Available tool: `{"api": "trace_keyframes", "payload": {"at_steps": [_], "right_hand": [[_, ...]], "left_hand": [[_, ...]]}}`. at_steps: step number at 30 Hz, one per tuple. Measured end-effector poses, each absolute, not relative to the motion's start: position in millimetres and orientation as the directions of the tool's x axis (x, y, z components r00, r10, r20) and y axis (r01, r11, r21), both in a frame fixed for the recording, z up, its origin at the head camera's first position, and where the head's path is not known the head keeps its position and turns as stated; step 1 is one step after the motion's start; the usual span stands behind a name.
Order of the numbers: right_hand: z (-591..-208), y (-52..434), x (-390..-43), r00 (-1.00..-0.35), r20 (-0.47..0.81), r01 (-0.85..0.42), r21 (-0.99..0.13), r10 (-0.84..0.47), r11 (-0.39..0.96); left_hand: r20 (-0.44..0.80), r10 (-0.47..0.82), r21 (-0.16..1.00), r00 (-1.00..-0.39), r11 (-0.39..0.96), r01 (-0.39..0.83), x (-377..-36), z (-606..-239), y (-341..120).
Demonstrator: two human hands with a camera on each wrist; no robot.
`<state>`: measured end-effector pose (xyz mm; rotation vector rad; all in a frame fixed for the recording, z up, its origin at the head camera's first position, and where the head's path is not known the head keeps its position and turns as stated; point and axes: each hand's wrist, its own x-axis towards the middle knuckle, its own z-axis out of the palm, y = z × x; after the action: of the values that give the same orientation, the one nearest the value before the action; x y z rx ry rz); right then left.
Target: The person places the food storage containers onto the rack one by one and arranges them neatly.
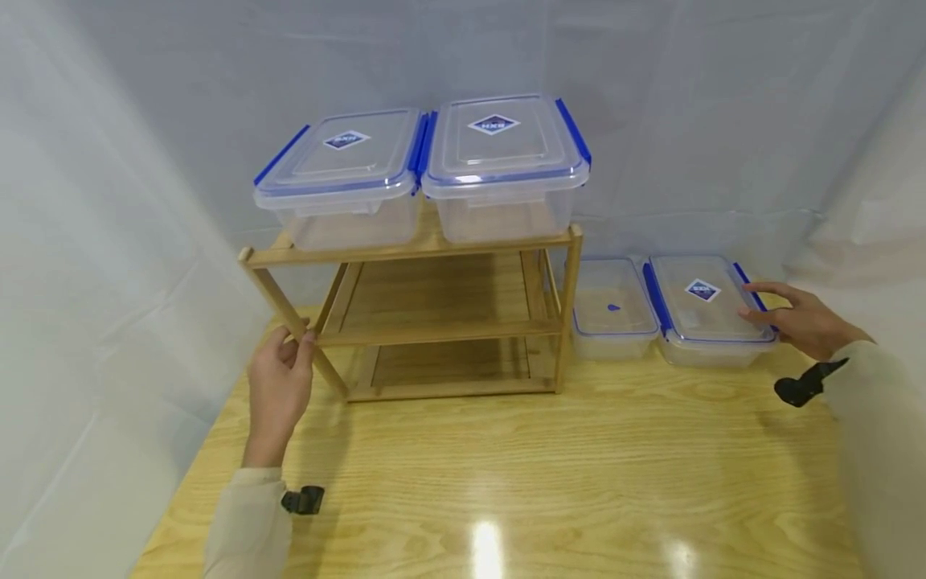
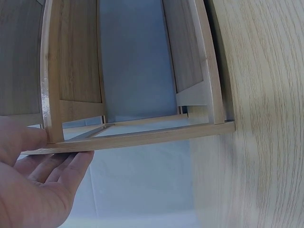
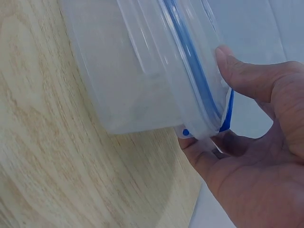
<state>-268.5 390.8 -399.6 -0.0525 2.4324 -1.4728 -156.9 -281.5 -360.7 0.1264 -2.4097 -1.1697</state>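
My left hand (image 1: 280, 384) grips the left front post of a three-tier wooden shelf rack (image 1: 441, 329) at the middle board. In the left wrist view the thumb lies on the front side and the fingers (image 2: 71, 171) wrap behind the post. At the right, my right hand (image 1: 813, 323) holds the right edge of a clear food container (image 1: 705, 318) with a blue-clipped lid. In the right wrist view the thumb presses on the lid (image 3: 216, 102) and the other fingers curl under its rim. The container stands on the table.
Two lidded containers, one left (image 1: 347, 165) and one right (image 1: 506, 153), sit side by side on the rack's top board. Another clear container (image 1: 613, 310) stands between the rack and the held one. Pale sheeting (image 1: 651, 96) hangs behind the wooden table (image 1: 550, 466).
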Motion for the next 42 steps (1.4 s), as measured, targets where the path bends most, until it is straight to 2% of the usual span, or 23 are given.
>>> {"api": "trace_keyframes", "payload": {"at_steps": [6, 21, 34, 42], "right_hand": [[-401.7, 394.8, -263.9, -0.961, -0.200, 0.105, -0.901, -0.189, 0.421], [-408.4, 403.1, -255.3, -0.975, -0.160, 0.089, -0.918, -0.155, 0.388], [-411.1, 406.0, -249.4, -0.978, -0.191, 0.184, -0.979, -0.084, 0.086], [-406.2, 407.9, -241.0, -0.978, -0.199, 0.200, -0.980, -0.057, -0.017]], "left_hand": [[0.369, -0.274, 0.760, -0.888, 0.640, 0.118, -157.1, -361.0, -280.9], [0.361, -0.289, 0.765, -0.887, 0.636, 0.104, -158.5, -360.9, -280.6], [0.359, -0.286, 0.764, -0.888, 0.636, 0.104, -157.7, -359.8, -279.3], [0.354, -0.283, 0.768, -0.891, 0.632, 0.104, -157.2, -360.1, -279.7]]}}
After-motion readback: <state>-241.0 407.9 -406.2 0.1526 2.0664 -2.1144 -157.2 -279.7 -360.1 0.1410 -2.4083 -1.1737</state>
